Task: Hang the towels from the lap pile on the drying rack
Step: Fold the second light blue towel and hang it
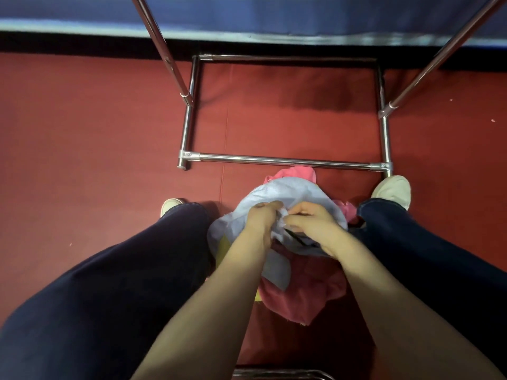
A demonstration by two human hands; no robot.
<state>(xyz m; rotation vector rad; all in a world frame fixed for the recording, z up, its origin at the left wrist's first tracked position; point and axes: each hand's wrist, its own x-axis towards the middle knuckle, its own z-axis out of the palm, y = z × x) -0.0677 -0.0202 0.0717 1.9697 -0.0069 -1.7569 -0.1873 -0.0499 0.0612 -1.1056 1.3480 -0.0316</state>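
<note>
Early stage: left hand (262, 215) and right hand (310, 223) both pinch the edge of the light blue towel (296, 190), topmost over pink towels (301, 294) in the lap; the drying rack (282, 161) rails in view are bare, so all hanging apparently remains

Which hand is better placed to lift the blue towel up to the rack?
Left, probably, though it's close. The left hand has a fuller grip on the bunched blue towel, while the right hand seems only to pinch an edge. The drying rack stands straight ahead of both.
</note>
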